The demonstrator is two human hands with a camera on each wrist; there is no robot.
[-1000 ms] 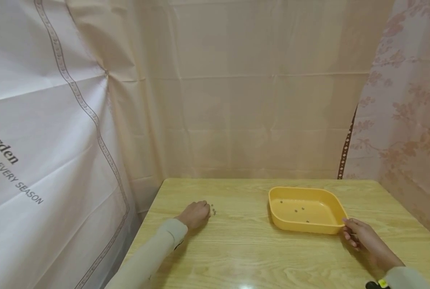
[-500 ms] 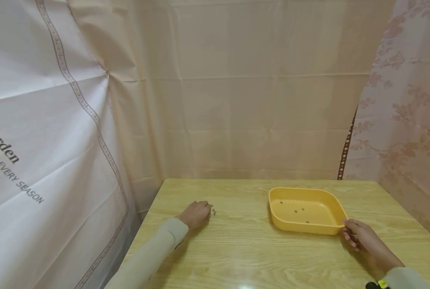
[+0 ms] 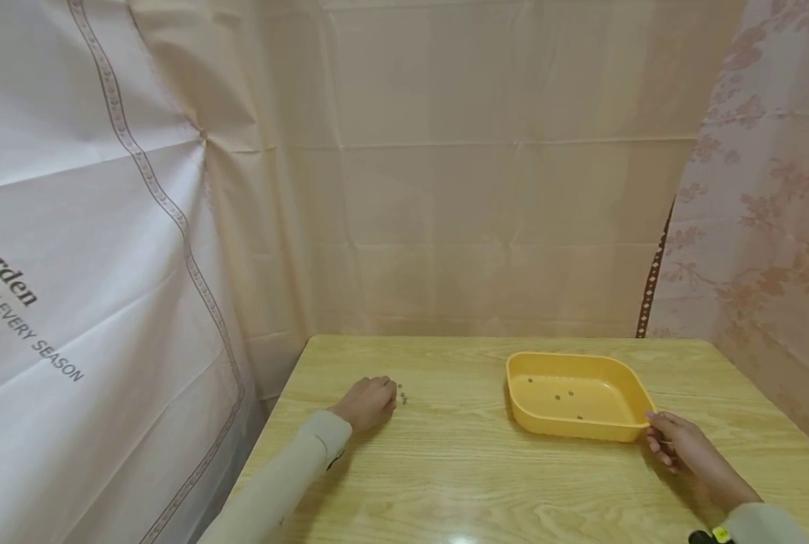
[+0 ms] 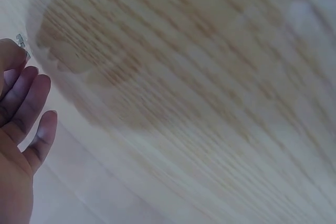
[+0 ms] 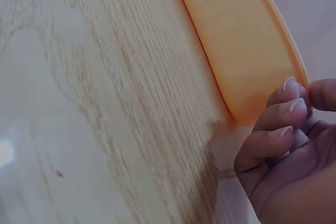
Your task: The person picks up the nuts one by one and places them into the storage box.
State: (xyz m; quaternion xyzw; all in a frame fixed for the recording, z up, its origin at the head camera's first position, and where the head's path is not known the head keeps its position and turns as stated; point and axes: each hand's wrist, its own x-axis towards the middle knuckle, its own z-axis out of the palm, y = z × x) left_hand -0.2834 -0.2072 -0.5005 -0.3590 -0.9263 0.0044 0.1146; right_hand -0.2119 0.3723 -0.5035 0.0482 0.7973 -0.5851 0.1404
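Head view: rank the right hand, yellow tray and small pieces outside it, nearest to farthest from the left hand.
1. Small pieces, right of the left hand.
2. Yellow tray, farther right.
3. Right hand, at the tray's near right corner.

One yellow tray on one table; four small pieces inside it; at least three loose pieces left of it; two hands, left hand left of it, right hand touching it

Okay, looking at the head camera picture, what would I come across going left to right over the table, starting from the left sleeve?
Left sleeve, left hand, small grey pieces on the table, yellow tray, right hand, right sleeve.
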